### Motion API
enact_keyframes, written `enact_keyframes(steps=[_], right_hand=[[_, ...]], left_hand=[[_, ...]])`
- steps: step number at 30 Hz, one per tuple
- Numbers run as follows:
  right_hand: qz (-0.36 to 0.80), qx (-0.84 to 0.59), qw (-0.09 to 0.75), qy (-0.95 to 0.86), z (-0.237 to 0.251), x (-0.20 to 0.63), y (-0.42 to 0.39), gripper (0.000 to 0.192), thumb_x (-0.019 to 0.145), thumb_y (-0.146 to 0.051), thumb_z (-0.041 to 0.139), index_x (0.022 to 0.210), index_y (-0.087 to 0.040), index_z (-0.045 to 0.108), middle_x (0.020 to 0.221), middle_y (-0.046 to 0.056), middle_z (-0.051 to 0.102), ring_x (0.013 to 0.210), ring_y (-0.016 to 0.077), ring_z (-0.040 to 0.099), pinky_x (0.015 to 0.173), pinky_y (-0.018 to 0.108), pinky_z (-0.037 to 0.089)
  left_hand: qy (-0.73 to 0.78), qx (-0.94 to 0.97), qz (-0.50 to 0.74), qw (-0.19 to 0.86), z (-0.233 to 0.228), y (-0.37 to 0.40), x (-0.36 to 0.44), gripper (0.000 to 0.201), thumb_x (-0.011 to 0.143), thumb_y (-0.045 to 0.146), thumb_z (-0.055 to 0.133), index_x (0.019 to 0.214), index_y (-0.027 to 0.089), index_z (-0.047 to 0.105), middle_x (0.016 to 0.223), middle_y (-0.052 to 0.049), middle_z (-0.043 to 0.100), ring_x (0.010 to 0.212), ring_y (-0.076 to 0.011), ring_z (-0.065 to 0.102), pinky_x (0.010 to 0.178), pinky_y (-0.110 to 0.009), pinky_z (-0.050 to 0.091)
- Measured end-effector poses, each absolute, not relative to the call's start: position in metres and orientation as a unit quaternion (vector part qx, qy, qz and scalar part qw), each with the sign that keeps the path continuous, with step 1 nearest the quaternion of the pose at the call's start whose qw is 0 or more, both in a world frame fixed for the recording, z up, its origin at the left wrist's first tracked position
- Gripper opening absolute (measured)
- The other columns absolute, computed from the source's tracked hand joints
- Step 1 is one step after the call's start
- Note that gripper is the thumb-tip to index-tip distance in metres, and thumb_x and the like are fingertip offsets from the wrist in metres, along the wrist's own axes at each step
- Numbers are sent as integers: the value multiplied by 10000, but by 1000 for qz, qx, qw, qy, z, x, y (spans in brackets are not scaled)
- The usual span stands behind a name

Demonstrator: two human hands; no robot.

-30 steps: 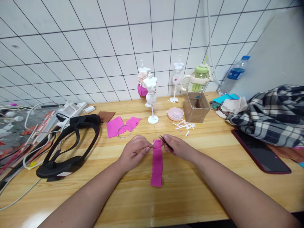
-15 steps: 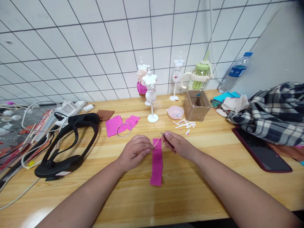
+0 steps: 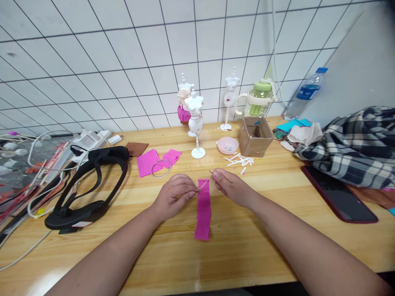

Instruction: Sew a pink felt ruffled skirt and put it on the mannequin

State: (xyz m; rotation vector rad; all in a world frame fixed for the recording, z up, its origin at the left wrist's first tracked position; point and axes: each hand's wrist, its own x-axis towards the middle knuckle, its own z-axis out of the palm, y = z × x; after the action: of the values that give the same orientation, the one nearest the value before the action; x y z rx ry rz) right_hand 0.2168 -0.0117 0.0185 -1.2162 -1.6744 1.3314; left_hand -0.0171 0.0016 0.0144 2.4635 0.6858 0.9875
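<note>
A narrow magenta fabric strip (image 3: 203, 216) lies lengthwise on the wooden table between my hands. My left hand (image 3: 175, 195), fingers pinched, holds one end of a thin pale strip (image 3: 204, 183) just over the fabric's far end. This strip slants up to my right hand (image 3: 230, 183). Closed around slim tweezers (image 3: 211, 172), my right hand shows only their dark tips; the rest is inside the fingers. Whether the pale strip is tape or paper I cannot tell.
White mini dress forms (image 3: 195, 113) stand at the back, near a pink dish (image 3: 227, 145), a cardboard box (image 3: 255, 142) and white paper scraps (image 3: 240, 159). Magenta cloth pieces (image 3: 148, 162) and a metal ring (image 3: 161, 176) lie left, beside a black headset (image 3: 92, 213). A phone (image 3: 339, 197) lies right.
The tweezers have turned in my right hand, with less of them showing now. My left hand keeps its pinch almost in place, and the pale strip still spans both hands.
</note>
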Motion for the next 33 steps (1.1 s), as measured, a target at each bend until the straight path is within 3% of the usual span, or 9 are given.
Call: enact_keyframes(steps=[4,6,10,14,17,21,27,33], right_hand=[[442,-485,338,-674,18,218,-12,373,993,-482,286,745,-226,393,665,-36,432,611,129,417,582,255,351],[383,-509,332,-696,19,216,-13,312,994,-457,307,815,-230,425,703,-29,493,658,147,472,620,266,364],[279,-544,301,-732,19,215,-13,201,990,-381,382,1036,-216,488,930,34,621,830,189,577,710,292,409],[138,-584,199,-775,13,225,-3,216,979,-302,450,1067,-161,588,1067,113,594,951,220,572,813,321,428],[58,-602,100,-790,9,235,4,215,952,-307,512,1003,-161,661,1031,123,604,1019,262,553,856,352,424],[38,-619,15,-784,11,238,2,212,918,-317,568,1043,-185,677,1034,116,639,1018,281,574,805,361,432],[38,-610,60,-789,17,242,3,278,936,-351,528,1160,-235,645,1100,88,670,1061,267,588,825,354,419],[71,-574,64,-814,11,251,16,230,951,-316,506,1076,-291,697,1026,28,715,985,196,636,706,276,394]], left_hand=[[344,816,363,289,11,2,-16,238,932,342,556,931,200,747,804,-64,721,821,-186,641,828,-351,500],[386,726,404,399,8,3,-16,340,952,422,498,1058,186,719,808,-70,708,833,-194,651,829,-359,508],[353,594,445,570,1,7,-17,608,947,509,445,1471,209,371,1051,-123,696,1011,-226,653,902,-402,497],[417,676,386,470,-6,11,-16,884,863,381,639,1547,275,89,1179,-111,653,1155,-223,593,1015,-438,419],[456,757,324,338,-10,11,-15,942,833,304,670,1550,269,60,1200,-100,639,1196,-225,557,1088,-477,333],[462,787,298,278,-12,11,-16,897,857,269,628,1550,262,59,1191,-87,643,1183,-220,558,1086,-469,333],[484,769,294,297,-8,13,-13,886,868,294,610,1549,236,47,1176,-87,661,1157,-210,569,1047,-424,361],[494,756,217,372,3,15,-3,1020,832,312,636,1543,229,-90,1150,-73,669,962,-189,622,918,-360,439]])
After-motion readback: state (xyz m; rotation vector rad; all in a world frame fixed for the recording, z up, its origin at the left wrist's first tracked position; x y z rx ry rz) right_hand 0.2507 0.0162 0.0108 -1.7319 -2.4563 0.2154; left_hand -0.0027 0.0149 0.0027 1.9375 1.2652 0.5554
